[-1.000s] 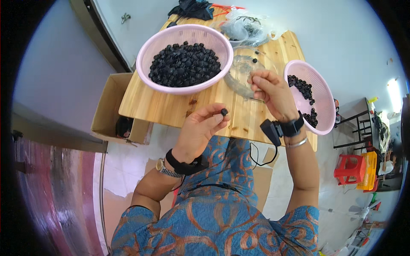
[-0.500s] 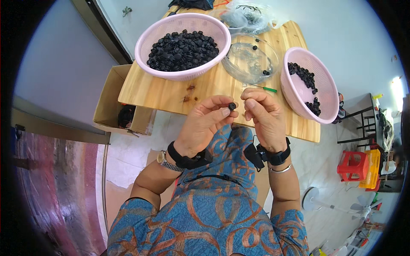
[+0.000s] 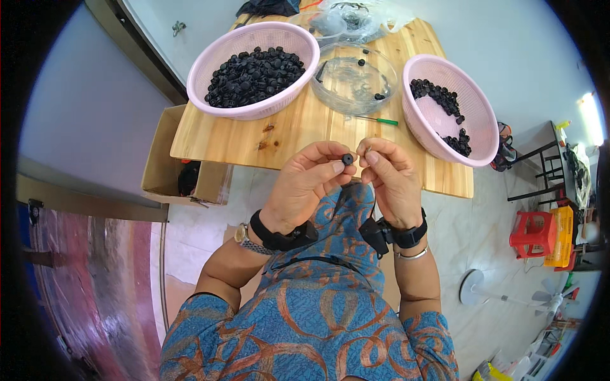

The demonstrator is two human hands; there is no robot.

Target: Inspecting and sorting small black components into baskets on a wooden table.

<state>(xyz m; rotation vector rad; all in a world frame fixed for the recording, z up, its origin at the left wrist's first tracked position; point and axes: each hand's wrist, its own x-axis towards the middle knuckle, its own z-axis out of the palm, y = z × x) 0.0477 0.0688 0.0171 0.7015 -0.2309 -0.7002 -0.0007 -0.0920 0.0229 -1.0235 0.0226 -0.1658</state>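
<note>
Far left on the tabletop [image 3: 305,130], a pink basket [image 3: 254,60] heaped with black caps. Nearer, left hand [image 3: 305,184], grip closed on one black cap [image 3: 347,159] pinched at the fingertips, just off the tabletop's near edge; right hand [image 3: 391,181] touching alongside, fingers curled, contents hidden. Beyond, a clear bowl [image 3: 352,79], then a second basket [image 3: 451,108].

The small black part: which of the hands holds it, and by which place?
The left hand pinches the small black part by its sides, at the fingertips.

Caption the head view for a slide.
Left hand pinches a small black ring beside the right hand, before two pink baskets.
</note>
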